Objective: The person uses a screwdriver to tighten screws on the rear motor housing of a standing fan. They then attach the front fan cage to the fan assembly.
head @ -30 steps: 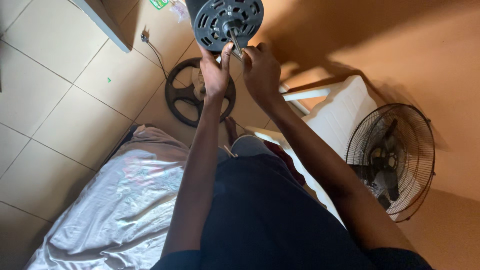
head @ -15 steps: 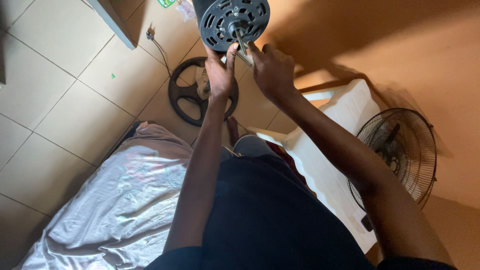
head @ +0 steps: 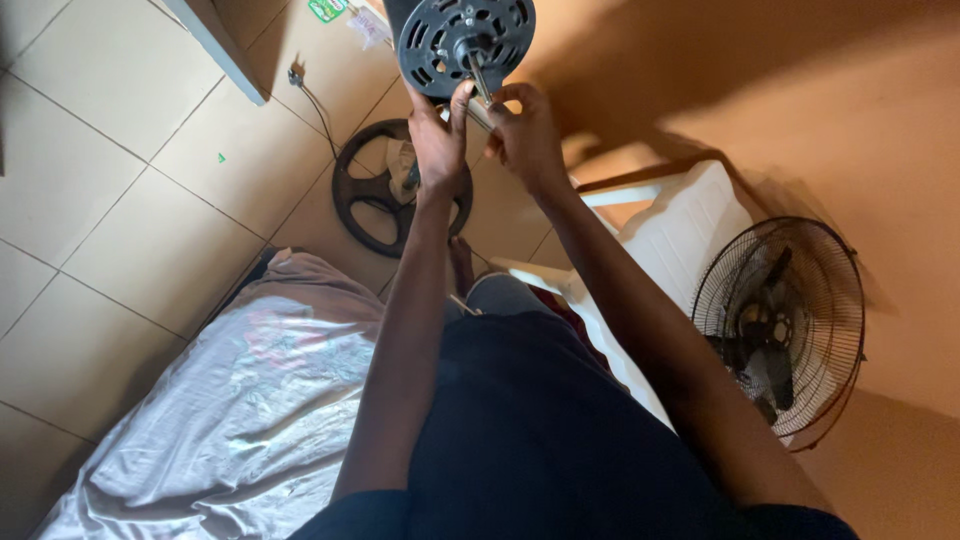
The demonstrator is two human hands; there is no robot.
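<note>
The fan motor [head: 466, 42] is held up at the top of the view, above the tiled floor [head: 110, 200], with its round dark face turned to the camera and its metal shaft [head: 478, 72] pointing down toward the person. Both hands work at this shaft. The left hand [head: 438, 140] is raised under the motor with its fingers [head: 458, 100] stretched up and touching the lower rim, so they are open and support more than they grip. The right hand [head: 525, 135] is curled, and its fingers seem to pinch a small pale part at the shaft; what this part is, I cannot tell. To do this well, I think the left hand should keep the motor steady, and the right should pull or turn in line with the shaft, not sideways, so that nothing bends or drops. The motor face is dark grey, with a ring of slots and holes around a shiny centre. Below the hands a round black fan base [head: 385, 200] lies on the floor. A crumpled pale cloth [head: 230, 400] is spread at the lower left. On the right a fan with a wire cage [head: 780, 330] stands just beside a white plastic chair [head: 680, 230].
</note>
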